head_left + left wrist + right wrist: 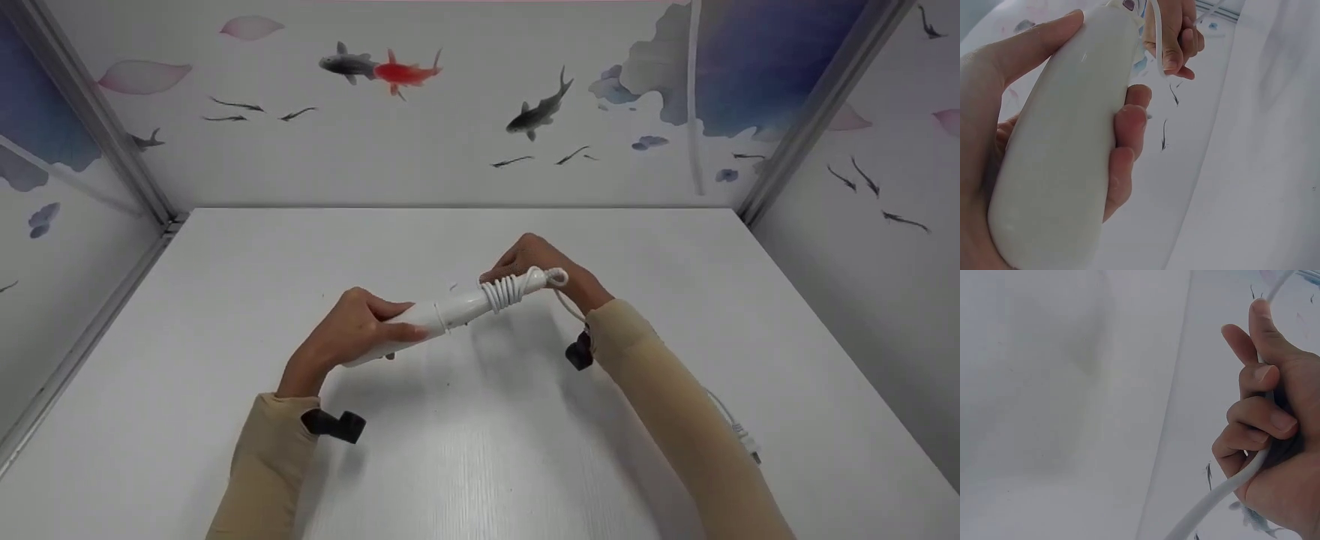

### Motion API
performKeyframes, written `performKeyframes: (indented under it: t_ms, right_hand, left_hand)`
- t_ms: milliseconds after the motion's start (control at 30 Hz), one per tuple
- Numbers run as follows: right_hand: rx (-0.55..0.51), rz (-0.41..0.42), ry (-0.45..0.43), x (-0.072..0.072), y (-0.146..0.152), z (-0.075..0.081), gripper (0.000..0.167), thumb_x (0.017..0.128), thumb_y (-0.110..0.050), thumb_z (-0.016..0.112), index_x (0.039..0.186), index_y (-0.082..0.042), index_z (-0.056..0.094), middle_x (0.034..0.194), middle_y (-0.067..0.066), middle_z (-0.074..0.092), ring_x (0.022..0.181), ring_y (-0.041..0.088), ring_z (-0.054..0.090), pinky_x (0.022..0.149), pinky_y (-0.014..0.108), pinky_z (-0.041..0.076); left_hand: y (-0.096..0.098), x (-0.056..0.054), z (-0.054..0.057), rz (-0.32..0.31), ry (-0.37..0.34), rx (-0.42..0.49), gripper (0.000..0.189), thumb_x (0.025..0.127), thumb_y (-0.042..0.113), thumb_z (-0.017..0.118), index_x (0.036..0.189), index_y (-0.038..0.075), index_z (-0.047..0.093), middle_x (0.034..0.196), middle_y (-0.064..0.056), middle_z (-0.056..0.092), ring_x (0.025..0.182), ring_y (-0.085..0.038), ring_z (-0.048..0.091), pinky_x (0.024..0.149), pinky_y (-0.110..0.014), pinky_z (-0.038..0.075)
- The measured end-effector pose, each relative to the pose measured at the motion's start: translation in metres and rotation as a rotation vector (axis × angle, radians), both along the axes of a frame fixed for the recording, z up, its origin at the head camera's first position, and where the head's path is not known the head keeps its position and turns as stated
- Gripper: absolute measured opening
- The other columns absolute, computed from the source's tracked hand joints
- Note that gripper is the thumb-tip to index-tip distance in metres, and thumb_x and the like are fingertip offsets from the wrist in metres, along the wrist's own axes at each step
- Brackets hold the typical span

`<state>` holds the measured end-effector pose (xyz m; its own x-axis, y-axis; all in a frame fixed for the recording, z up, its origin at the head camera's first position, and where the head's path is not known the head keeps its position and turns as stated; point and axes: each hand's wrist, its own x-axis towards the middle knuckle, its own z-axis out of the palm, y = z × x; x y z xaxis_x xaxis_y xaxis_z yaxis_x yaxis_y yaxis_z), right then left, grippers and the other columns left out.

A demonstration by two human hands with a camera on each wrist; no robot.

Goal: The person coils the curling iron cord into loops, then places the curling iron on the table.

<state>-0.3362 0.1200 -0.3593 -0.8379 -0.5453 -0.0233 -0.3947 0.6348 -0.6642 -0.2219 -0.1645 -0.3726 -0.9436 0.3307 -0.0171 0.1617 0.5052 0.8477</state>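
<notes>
A long white wand-shaped electric appliance is held above the table, tilted up to the right; its exact kind is unclear. My left hand grips its wide end, thumb on one side and fingers round the other, as the left wrist view shows on the smooth body. Several turns of white cord wrap the narrow end. Just behind that end is my right hand, partly hidden by it in the head view. In the right wrist view its curled fingers hold the cord.
The cord's plug shows beside the right sleeve. A white table lies below, with panels printed with fish at its back and sides. Black wrist mounts stick out from both sleeves.
</notes>
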Motion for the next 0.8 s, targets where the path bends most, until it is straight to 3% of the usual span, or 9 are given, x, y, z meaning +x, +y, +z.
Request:
performKeyframes:
  t_ms: [100,233,400,600,800]
  right_hand:
    - [0.053,-0.031,-0.054,-0.001,0.0,0.004,0.028,0.089,-0.034,0.076,0.098,-0.009,0.082,0.089,0.01,0.078,0.066,0.009,0.052,0.062,0.024,0.045]
    - [0.112,-0.011,-0.03,-0.003,0.0,0.008,0.027,0.087,-0.037,0.077,0.098,-0.014,0.083,0.096,0.006,0.079,0.081,0.012,0.064,0.076,0.032,0.053]
    - [0.103,-0.004,0.011,-0.001,-0.004,0.014,0.027,0.086,-0.036,0.079,0.098,-0.012,0.082,0.102,0.006,0.079,0.098,0.018,0.071,0.09,0.04,0.055]
    - [0.061,-0.017,0.08,0.008,-0.006,0.03,0.028,0.086,-0.036,0.079,0.102,-0.013,0.082,0.111,0.006,0.077,0.103,0.019,0.072,0.091,0.041,0.056]
    - [0.083,0.027,0.234,0.026,-0.012,0.05,0.028,0.086,-0.037,0.079,0.104,-0.015,0.081,0.107,0.004,0.078,0.092,0.016,0.074,0.078,0.038,0.058]
  left_hand:
    - [0.003,0.0,-0.001,-0.039,0.004,-0.02,0.052,0.083,0.037,0.08,0.124,0.006,0.07,0.116,-0.018,0.073,0.07,-0.019,0.067,0.061,-0.031,0.054]
    - [0.006,0.0,-0.003,-0.055,-0.004,-0.066,0.05,0.081,0.036,0.081,0.121,0.008,0.072,0.112,-0.015,0.075,0.071,-0.017,0.066,0.062,-0.029,0.053]
    - [0.008,0.0,-0.004,-0.057,-0.019,-0.114,0.051,0.081,0.036,0.081,0.122,0.009,0.071,0.109,-0.013,0.076,0.069,-0.016,0.066,0.06,-0.029,0.053]
    - [0.007,-0.001,-0.004,-0.051,-0.019,-0.12,0.052,0.081,0.037,0.08,0.124,0.009,0.07,0.11,-0.013,0.076,0.068,-0.016,0.067,0.06,-0.029,0.054]
    - [0.005,-0.002,-0.004,-0.034,-0.037,-0.126,0.053,0.082,0.04,0.08,0.124,0.01,0.071,0.107,-0.011,0.077,0.067,-0.016,0.065,0.061,-0.029,0.052]
